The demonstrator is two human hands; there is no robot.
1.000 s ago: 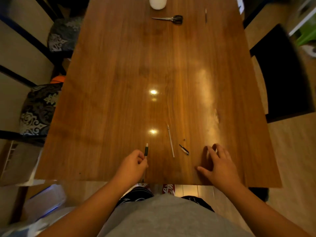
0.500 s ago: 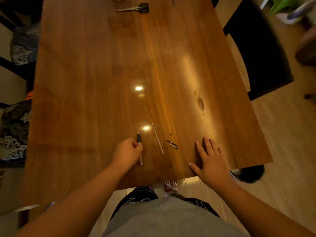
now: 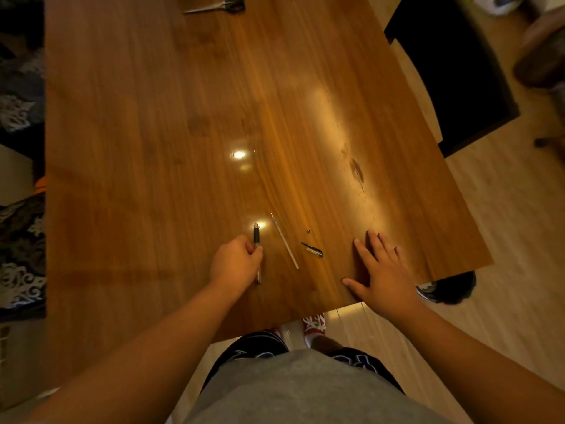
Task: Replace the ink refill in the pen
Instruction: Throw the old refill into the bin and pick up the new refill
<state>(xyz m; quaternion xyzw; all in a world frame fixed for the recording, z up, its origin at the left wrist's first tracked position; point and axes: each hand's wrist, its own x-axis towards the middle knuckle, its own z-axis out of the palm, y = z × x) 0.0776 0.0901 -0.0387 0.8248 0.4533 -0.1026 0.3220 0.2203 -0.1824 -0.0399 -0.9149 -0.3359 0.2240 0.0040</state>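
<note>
Little has moved since a moment ago: only the view has swung, while the left hand (image 3: 237, 264) keeps its fingers curled around the pen (image 3: 257, 254), lying on the table (image 3: 153, 148). Right hand (image 3: 382, 270) stays spread flat near the edge, holding nothing. Beside the pen lie the refill (image 3: 285, 241) and a small dark part (image 3: 312, 249), untouched, so the swap seems not yet begun.

view swung right, scissors (image 3: 215, 5) at top edge
</note>
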